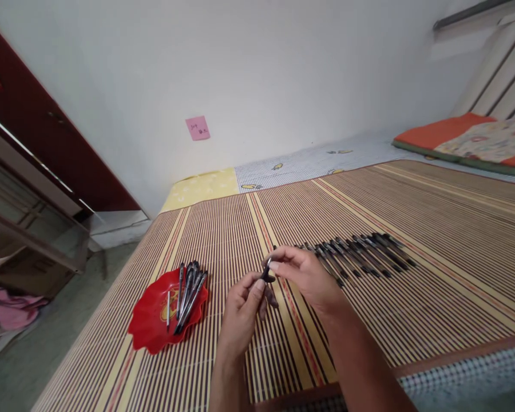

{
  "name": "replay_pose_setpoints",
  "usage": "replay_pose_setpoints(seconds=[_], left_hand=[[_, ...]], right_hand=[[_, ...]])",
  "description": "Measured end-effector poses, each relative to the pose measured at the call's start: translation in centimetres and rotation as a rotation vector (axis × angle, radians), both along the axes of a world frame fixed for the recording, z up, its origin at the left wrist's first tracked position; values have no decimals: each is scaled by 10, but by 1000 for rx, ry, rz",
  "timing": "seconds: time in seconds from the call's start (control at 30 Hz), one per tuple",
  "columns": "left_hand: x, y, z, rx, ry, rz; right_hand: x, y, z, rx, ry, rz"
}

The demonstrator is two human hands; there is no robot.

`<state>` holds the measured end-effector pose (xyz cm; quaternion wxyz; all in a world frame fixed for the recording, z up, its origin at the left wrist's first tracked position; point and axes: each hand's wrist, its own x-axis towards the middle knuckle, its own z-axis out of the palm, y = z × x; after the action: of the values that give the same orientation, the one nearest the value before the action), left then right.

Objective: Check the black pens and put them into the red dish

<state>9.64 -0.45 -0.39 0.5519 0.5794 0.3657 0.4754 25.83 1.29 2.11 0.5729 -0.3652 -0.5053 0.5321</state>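
Both my hands meet over the middle of the striped mat. Between thumb and fingers, my left hand (243,309) pinches the dark end of a black pen (266,272). My right hand (306,274) is closed on the pen's upper, shinier part; the fingers hide much of it. To the left sits a red scalloped plate (146,315), holding several black-and-clear pens (190,294) and a thin white refill-like stick (168,309). Right of my hands, several dark pens (360,254) lie side by side in a slanting row on the mat.
The striped bamboo mat (223,229) covers the bed, with a patterned sheet (300,166) along the wall. A folded orange quilt (446,134) lies at the far right. A pink note (198,128) is stuck on the wall. The bed's left edge drops to the floor.
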Motion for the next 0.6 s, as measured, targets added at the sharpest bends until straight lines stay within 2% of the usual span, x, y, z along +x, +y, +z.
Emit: replay_pose_setpoints(seconds=[0.27, 0.47, 0.6], left_hand=[[-4, -2, -1, -264, -263, -140], [-2, -1, 0, -202, -193, -82], [-2, 0, 0, -180, -174, -38]], right_hand=[[3, 3, -4, 76, -109, 97], [5, 2, -4, 4, -90, 40], [3, 2, -2, 17, -73, 38]])
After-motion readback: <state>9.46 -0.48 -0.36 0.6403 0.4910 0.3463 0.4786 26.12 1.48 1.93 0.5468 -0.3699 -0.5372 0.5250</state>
